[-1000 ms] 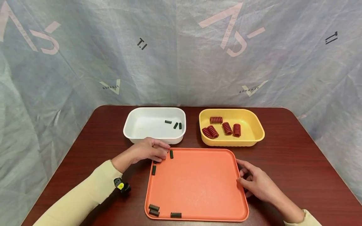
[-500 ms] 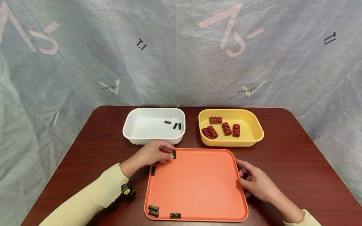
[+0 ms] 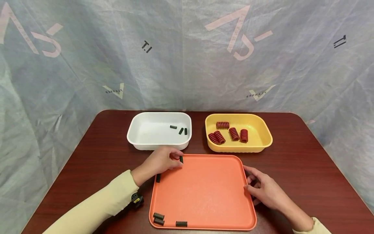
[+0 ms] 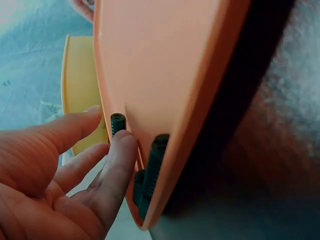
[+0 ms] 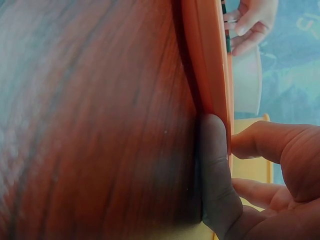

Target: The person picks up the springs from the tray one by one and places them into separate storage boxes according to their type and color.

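Note:
An orange tray (image 3: 204, 191) lies on the table with dark green coil springs along its edges. At its far left corner my left hand (image 3: 162, 159) reaches over the rim. One of its fingertips touches a spring (image 4: 118, 122) by the far rim, while another fingertip stands slightly apart from it in the left wrist view. More springs (image 4: 154, 167) sit in that corner, partly hidden from the head view. My right hand (image 3: 264, 188) grips the tray's right rim, thumb on the inner side and a finger (image 5: 215, 155) on the outer side.
Behind the tray stand a white bin (image 3: 146, 130) with 3 small dark springs and a yellow bin (image 3: 258, 138) with several thick red springs. Near the tray's front left corner lie stacked springs (image 3: 158, 218) and a single spring (image 3: 181, 224). A fabric curtain (image 3: 187, 65) backs the table.
My left hand has moved right along the far rim, and the spring at its fingertips has shifted slightly right with it. The right hand stays on the rim.

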Available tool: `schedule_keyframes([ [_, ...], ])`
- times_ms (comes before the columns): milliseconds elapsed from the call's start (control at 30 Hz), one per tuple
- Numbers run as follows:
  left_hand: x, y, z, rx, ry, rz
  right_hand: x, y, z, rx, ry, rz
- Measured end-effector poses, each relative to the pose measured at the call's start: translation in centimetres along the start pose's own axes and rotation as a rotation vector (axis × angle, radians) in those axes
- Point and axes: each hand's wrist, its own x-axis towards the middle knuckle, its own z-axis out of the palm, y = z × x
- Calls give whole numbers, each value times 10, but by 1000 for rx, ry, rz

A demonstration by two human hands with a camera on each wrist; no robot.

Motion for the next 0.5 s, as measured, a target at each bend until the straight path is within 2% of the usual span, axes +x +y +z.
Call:
schedule_keyframes([
  [67,0,3,2,112,32,32,0,0,0,-1,0,14],
  [133,0,4,4,177,53,53,1,0,0,-9,-1,16],
  [333,0,5,8,218,102,66,1,-1,0,-3,-4,22],
  [500,1,6,11,253,105,48,0,-2,0,-6,-1,16],
])
